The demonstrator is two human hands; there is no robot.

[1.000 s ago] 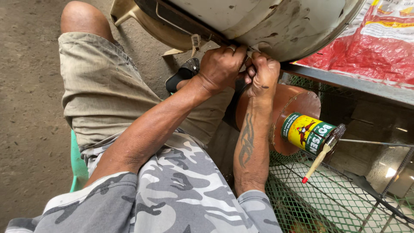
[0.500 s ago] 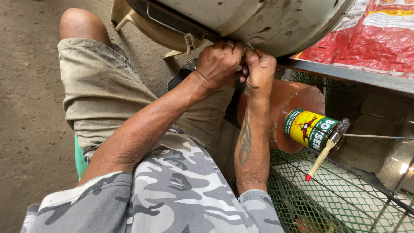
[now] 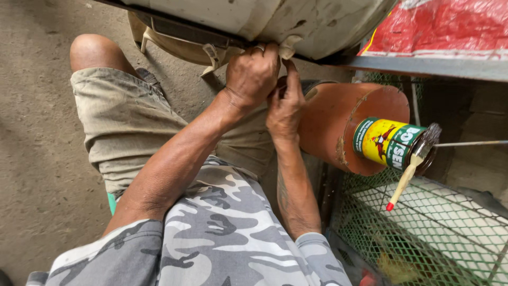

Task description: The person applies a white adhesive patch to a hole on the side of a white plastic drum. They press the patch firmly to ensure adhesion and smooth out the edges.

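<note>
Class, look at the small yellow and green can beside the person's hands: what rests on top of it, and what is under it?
A brush lies across the open can. The can sits on an upturned orange pot. The can's contents are hidden by the bristles.

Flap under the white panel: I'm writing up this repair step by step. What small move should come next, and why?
Probably press the flap flat against the panel edge: both hands, left and right, pinch there, and its tip hangs loose.
</note>
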